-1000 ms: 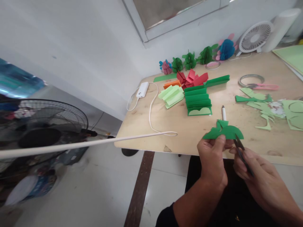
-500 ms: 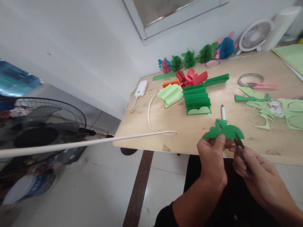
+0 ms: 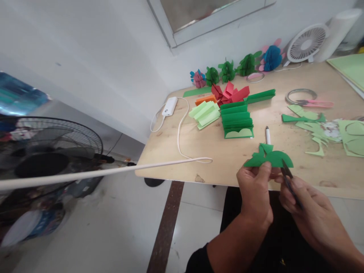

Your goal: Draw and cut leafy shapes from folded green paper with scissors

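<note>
Over the table's front edge, my left hand (image 3: 257, 185) pinches a cut piece of green paper (image 3: 275, 157), thumb on top. The paper has a rounded right part and narrower, jagged bits at its upper left. My right hand (image 3: 307, 204) grips dark scissors (image 3: 290, 186), whose blades meet the paper's right part from below. The fingers of my right hand partly hide the handles. Just beyond the paper lies a white pen (image 3: 267, 135) with a dark tip.
Pleated green paper (image 3: 237, 117), light green folds (image 3: 205, 113) and red folded paper (image 3: 230, 94) lie mid-table. At right are paper scraps (image 3: 315, 131), a tape ring (image 3: 301, 94) and pink-handled scissors (image 3: 318, 103). A white cable (image 3: 159, 165) crosses the left edge. Paper figures (image 3: 227, 71) and a small fan (image 3: 307, 43) stand behind.
Almost nothing differs. The scissor blades have shifted very slightly at the green paper; my left hand keeps the same hold.
</note>
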